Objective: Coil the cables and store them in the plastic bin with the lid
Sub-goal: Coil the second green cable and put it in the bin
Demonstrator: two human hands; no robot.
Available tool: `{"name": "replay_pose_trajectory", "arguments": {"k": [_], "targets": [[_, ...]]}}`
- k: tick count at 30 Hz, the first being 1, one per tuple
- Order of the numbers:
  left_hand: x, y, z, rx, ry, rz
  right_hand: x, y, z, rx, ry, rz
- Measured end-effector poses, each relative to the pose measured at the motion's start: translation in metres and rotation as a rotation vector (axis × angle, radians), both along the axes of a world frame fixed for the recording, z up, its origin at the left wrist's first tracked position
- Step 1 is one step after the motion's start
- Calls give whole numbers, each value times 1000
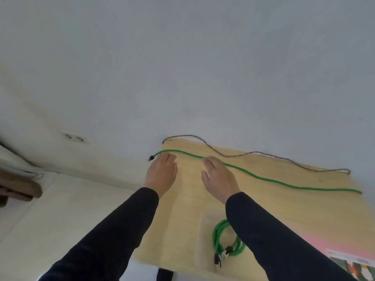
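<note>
Both hands reach forward over a pale wooden table (182, 220), palms down, sleeves dark. Nearest the viewer, under and just inboard of the right forearm, lies a coiled green cable (220, 238) (several loops, with a black-booted connector resting at its near side), flat on the table surface. Ahead of the coil, the left hand (161, 172) has its fingers extended and close together, fingertips at a long green cable (263, 178); whether they grip it or merely rest on it cannot be told. The right hand (218, 175) is loosely spread, thumb held apart from the fingers, with its fingertips likewise touching or just beside the same cable; no closed pinch is visible. This long green cable runs uncoiled from a dark plug (150, 158) overhanging the table edge just left of the left hand, passes under both sets of fingertips, and continues far to the right of the right hand along the table. Beyond both hands, a grey cable (253, 153) lies in a loose wavy line along the far table edge, against a plain pale wall (182, 67). Well left of the left hand, a wall outlet (75, 137) sits low on the wall, above a light floor (60, 209).
</note>
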State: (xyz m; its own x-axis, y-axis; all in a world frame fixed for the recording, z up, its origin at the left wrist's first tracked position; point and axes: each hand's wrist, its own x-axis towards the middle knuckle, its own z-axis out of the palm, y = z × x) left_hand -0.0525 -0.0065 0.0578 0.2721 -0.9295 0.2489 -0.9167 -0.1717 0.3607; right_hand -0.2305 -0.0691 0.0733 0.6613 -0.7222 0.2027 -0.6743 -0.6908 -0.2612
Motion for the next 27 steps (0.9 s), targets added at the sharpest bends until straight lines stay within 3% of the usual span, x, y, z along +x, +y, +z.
{"name": "replay_pose_trajectory", "arguments": {"k": [8, 14, 19, 21, 27], "targets": [[62, -64, -43, 104, 176, -43, 70, -61, -44, 174, 82, -45], [59, -58, -46, 19, 203, -99, 70, -58, -49, 180, -2, -51], [59, -60, -38, -87, 237, -119, 66, -62, -53, 68, -34, -36], [64, -111, -43, -34, 346, -148, 70, -108, -58, 87, -53, -101], [70, -125, -24, -89, 449, -140, 75, -120, -37, 104, -147, -65]]}}
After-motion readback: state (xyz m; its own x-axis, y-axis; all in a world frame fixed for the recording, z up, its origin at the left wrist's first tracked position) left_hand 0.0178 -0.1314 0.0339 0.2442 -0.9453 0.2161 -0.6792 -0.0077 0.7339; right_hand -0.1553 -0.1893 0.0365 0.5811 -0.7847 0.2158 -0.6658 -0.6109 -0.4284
